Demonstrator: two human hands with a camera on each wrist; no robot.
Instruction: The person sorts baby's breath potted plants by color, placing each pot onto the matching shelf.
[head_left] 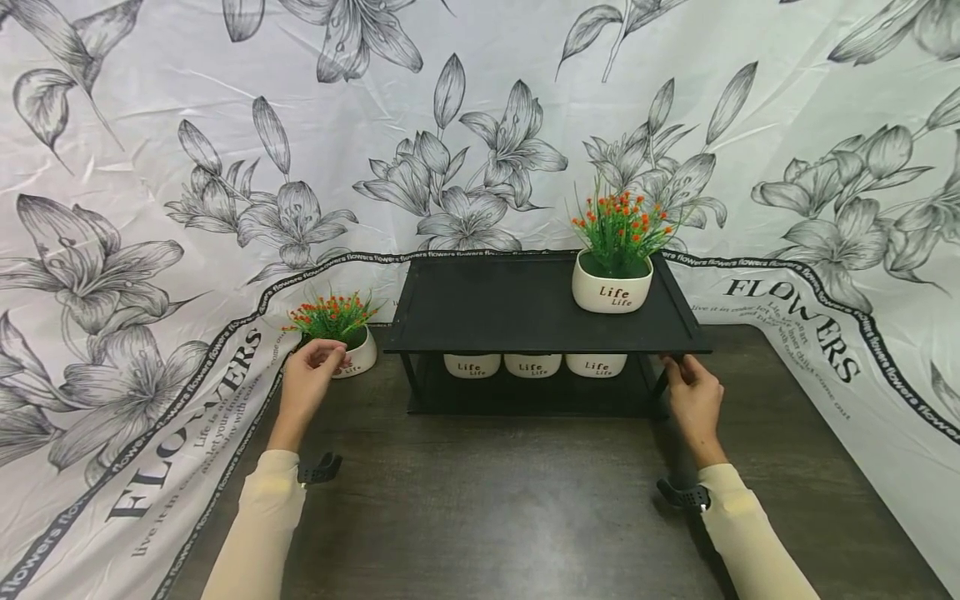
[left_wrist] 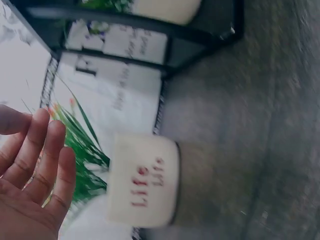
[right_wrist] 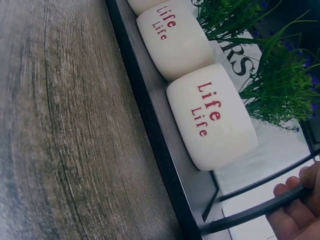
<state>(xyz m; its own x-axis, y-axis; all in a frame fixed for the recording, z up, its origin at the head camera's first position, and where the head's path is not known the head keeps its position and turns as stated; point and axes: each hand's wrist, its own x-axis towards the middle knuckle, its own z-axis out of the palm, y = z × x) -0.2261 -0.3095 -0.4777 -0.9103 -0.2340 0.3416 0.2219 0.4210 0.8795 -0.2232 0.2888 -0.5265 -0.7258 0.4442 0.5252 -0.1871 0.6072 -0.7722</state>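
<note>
At the right end of a black two-tier shelf (head_left: 480, 308), my right hand (head_left: 693, 404) grips the front post. Its fingers (right_wrist: 296, 215) curl about that thin black post (right_wrist: 260, 212) in the right wrist view. My left hand (head_left: 309, 379) hovers in front of a potted plant (head_left: 362, 353) with orange flowers, left of the shelf. The left wrist view shows loosely bent fingers (left_wrist: 64, 185) holding nothing, beside the white "Life" pot (left_wrist: 147, 182). Another orange-flowered potted plant (head_left: 613, 290) stands on the shelf's top at the right.
Three white pots stand in a row on the lower tier, including a right-hand pot (right_wrist: 215, 120) with green and purple plants. A dark wooden table (head_left: 480, 500) bears everything. White cloth (head_left: 495, 50) printed with flowers hangs behind and at both sides.
</note>
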